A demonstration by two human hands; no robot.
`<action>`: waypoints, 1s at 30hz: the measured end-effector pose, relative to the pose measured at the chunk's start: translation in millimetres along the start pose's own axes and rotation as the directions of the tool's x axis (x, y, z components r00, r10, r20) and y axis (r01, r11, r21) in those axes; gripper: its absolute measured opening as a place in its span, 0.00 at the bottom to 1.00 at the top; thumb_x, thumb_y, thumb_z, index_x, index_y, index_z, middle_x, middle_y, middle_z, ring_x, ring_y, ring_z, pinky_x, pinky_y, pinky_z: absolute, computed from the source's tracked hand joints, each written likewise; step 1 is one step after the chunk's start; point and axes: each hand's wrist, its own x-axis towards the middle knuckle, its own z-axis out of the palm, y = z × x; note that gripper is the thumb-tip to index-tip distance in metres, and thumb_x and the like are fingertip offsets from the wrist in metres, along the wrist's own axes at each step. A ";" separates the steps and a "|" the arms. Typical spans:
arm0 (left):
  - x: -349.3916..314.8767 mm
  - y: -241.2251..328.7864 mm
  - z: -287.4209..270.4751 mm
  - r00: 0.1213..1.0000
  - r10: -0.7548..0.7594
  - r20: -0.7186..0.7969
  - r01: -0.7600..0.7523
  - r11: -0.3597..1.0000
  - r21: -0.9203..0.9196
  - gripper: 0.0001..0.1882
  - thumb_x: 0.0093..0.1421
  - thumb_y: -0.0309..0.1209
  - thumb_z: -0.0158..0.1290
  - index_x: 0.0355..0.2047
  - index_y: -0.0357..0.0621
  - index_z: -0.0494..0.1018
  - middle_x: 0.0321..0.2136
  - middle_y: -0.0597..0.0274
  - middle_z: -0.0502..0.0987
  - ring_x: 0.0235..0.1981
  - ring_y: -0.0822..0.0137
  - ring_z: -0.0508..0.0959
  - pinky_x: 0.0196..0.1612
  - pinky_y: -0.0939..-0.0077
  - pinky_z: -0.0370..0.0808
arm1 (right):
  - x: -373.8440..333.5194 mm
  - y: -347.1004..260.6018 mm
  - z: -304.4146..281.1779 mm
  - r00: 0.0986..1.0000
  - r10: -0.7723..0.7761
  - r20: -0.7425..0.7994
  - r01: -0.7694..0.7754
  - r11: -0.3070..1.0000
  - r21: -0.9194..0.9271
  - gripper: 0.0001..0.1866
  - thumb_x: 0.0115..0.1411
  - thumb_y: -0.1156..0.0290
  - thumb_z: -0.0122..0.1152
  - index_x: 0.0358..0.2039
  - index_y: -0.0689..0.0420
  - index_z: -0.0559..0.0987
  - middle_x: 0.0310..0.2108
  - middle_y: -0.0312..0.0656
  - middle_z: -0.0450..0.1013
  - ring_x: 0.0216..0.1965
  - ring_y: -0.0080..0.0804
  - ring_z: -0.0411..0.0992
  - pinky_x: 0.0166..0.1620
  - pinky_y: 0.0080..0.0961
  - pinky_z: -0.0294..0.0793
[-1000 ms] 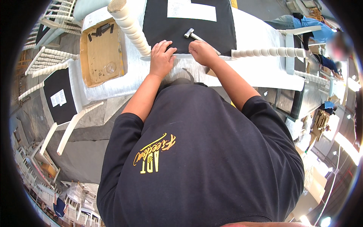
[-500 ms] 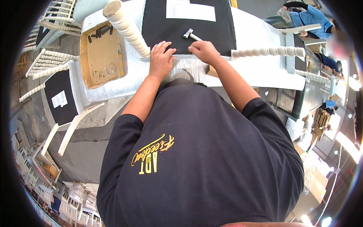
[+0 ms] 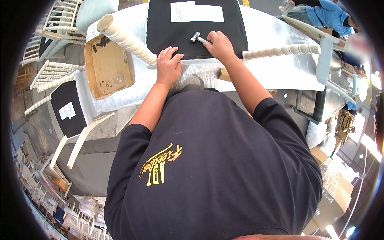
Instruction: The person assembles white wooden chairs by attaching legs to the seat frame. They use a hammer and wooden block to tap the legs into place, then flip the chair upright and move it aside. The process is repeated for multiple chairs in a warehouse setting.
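An upturned chair seat with a black fabric underside lies in front of me, a white label sheet on it. My left hand rests on the seat's near edge, fingers apart, beside a cream turned chair leg that rises at the left corner. My right hand is closed round the handle of a small metal hammer. The hammer's head points left, over the black fabric; whether it touches the cloth I cannot tell. Another turned leg extends from the right corner.
A cardboard tray with dark small pieces stands left on the plastic-wrapped table. More chairs, one with a black underside, stand at the left. At the far right a person in blue is beside a pale chair.
My right hand has shifted slightly away from me and right, hammer still in it. My left hand stays at the seat edge. The chair beside the person in blue has moved.
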 end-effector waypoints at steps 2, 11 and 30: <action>-0.6 0.2 -0.7 1.000 0.000 0.003 0.000 1.000 -0.007 0.17 0.53 0.30 0.67 0.45 0.51 0.82 0.59 0.61 0.76 0.66 0.54 0.70 0.71 0.50 0.61 | -5.0 -5.0 -5.0 0.995 -0.059 0.081 0.052 0.994 0.096 0.11 0.57 0.65 0.70 0.36 0.57 0.84 0.35 0.48 0.78 0.41 0.48 0.78 0.47 0.41 0.78; -0.3 2.9 -2.9 1.000 0.002 0.003 -0.002 1.000 0.005 0.16 0.54 0.31 0.66 0.44 0.51 0.82 0.58 0.62 0.76 0.66 0.54 0.69 0.70 0.50 0.61 | -31.6 -20.3 7.0 0.952 -0.209 0.222 0.187 0.975 0.118 0.07 0.56 0.69 0.63 0.31 0.57 0.84 0.32 0.46 0.80 0.39 0.48 0.79 0.46 0.43 0.77; -2.1 2.6 -4.0 1.000 -0.008 -0.028 0.007 1.000 -0.028 0.15 0.54 0.29 0.64 0.44 0.51 0.83 0.58 0.61 0.76 0.65 0.55 0.70 0.71 0.52 0.61 | -15.0 -30.3 -0.3 0.912 -0.095 0.399 0.037 0.988 0.150 0.09 0.57 0.69 0.62 0.33 0.61 0.84 0.34 0.51 0.81 0.40 0.50 0.80 0.47 0.41 0.78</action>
